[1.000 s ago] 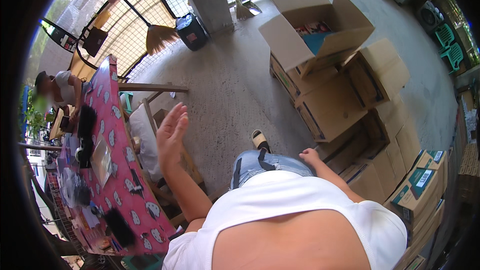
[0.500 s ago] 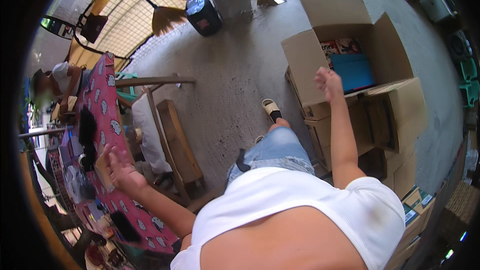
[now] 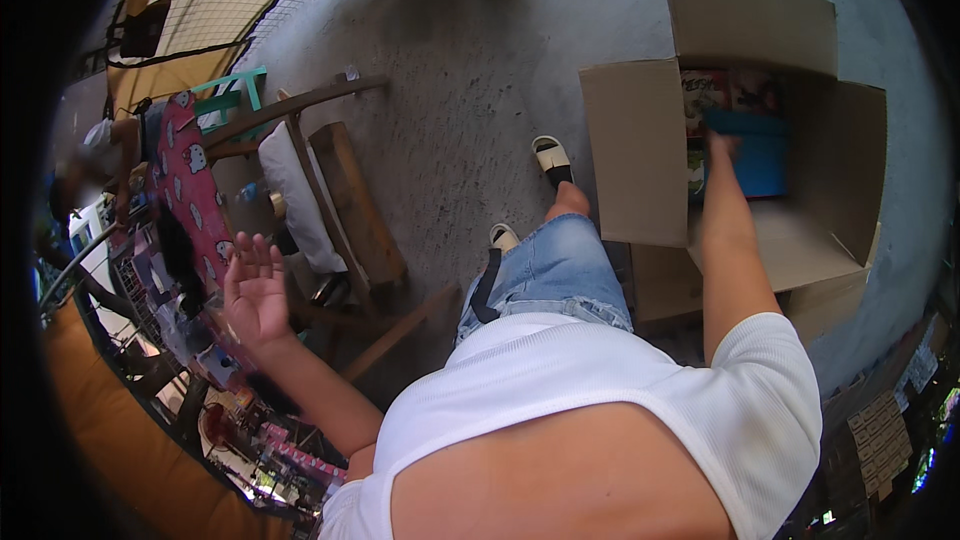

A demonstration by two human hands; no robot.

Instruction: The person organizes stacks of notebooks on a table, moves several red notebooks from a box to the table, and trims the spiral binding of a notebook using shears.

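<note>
My right hand (image 3: 722, 147) reaches down into an open cardboard box (image 3: 632, 155) on the right. It is at the left edge of a blue box (image 3: 765, 162) inside, and its fingers look curled against that edge, though they are partly hidden. Red printed packages (image 3: 707, 93) lie behind the blue box. On the left, my left hand (image 3: 257, 290) is raised with its palm showing and fingers stretched out, holding nothing. It is nearest the table with the pink patterned cloth (image 3: 185, 175).
Beside the table stand a wooden bench frame (image 3: 355, 210) and a white sack (image 3: 297, 205). A teal plastic stool (image 3: 230, 100) is behind them. Another person (image 3: 105, 155) sits at the far left. Cardboard flaps (image 3: 750, 15) spread outward around the box opening.
My right hand has moved from above the cardboard box's near left side down into it, to the blue box. My left hand has turned upright and away from the table. The view has shifted.
</note>
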